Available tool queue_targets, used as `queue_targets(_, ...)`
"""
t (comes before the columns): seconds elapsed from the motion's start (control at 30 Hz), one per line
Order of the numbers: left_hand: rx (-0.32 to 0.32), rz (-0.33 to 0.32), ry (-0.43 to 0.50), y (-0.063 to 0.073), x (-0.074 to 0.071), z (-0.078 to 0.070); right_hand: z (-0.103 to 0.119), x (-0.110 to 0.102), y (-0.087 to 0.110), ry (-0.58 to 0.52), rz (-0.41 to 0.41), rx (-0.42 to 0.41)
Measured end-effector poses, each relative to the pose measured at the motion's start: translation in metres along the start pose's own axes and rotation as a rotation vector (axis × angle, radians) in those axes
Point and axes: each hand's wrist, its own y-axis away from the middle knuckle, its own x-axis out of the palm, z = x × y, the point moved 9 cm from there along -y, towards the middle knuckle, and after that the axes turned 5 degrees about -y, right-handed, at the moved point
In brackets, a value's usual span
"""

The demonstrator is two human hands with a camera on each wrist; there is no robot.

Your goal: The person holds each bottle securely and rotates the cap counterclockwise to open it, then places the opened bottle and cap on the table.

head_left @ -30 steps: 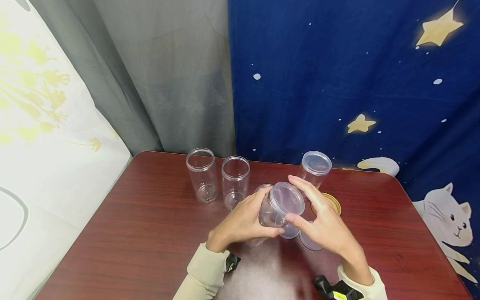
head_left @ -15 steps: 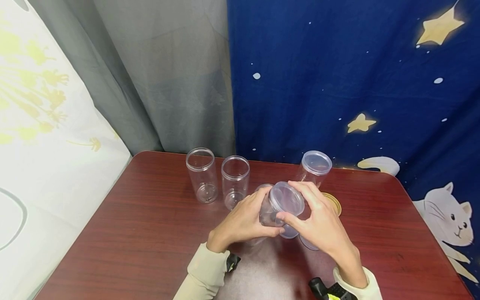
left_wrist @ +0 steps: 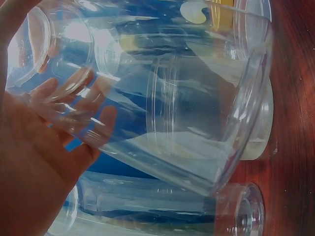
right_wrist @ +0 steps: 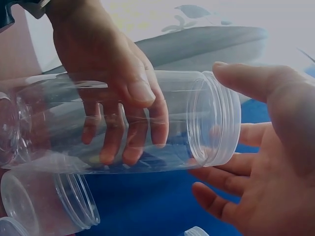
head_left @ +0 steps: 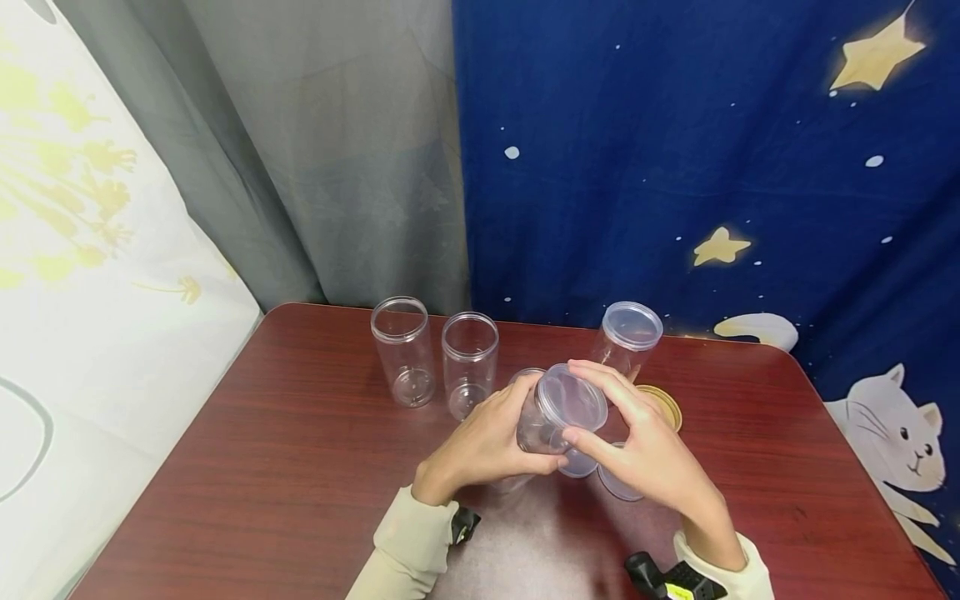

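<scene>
My left hand (head_left: 487,437) grips a clear plastic jar (head_left: 531,429) around its body, tilted above the table. The jar's frosted clear lid (head_left: 573,398) sits on its mouth. My right hand (head_left: 648,454) has its thumb and fingers spread around the lid's edge. In the right wrist view the thumb lies on one side of the lid (right_wrist: 224,123) and the fingers on the other. Through the jar's wall the left fingers (right_wrist: 138,140) show curled around it. Nothing shows inside the jar.
Two lidless jars (head_left: 401,358) stand at the back left, and another is partly hidden behind my left hand. A lidded jar (head_left: 632,327) stands at the back right. Near it lie a gold-rimmed lid (head_left: 669,407) and clear lids (head_left: 618,486) on the brown table (head_left: 300,467).
My right hand turned inward around the lid, its thumb shifting left, then swung back right. My left hand and the jar stay nearly still.
</scene>
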Motion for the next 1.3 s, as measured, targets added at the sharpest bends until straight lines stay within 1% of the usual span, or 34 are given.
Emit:
queue_targets(0.33,-0.003,0.013,0.015,0.0001,0.0011,0.0004,0.0037,0.0008,-0.0006,-0.072,0.042,-0.039)
queue_targets(0.6,-0.009,0.02,0.03,0.0,0.0016,0.0008,0.0015,0.003,-0.0008,-0.102,0.063,-0.06)
queue_targets(0.7,-0.013,0.022,0.023,0.0003,0.0018,0.0014,0.0006,0.0033,-0.001,-0.104,0.058,-0.058)
queue_targets(0.8,-0.01,0.018,0.008,0.0002,0.0016,0.0012,-0.001,0.0011,-0.0007,-0.064,0.017,-0.029)
queue_targets(0.9,-0.013,0.021,0.001,-0.0001,0.0024,0.0017,-0.0018,-0.0016,-0.0003,0.033,-0.043,0.003)
queue_targets(1.03,-0.018,0.036,-0.003,-0.0005,0.0047,0.0017,-0.0004,-0.002,-0.0004,0.161,-0.099,0.013)
queue_targets(1.13,-0.025,0.048,-0.005,-0.0003,0.0065,0.0021,0.0005,-0.0004,-0.0009,0.206,-0.118,0.01)
queue_targets(1.3,-0.032,0.058,-0.003,0.0002,0.0071,0.002,0.0009,0.002,-0.0014,0.239,-0.134,0.016)
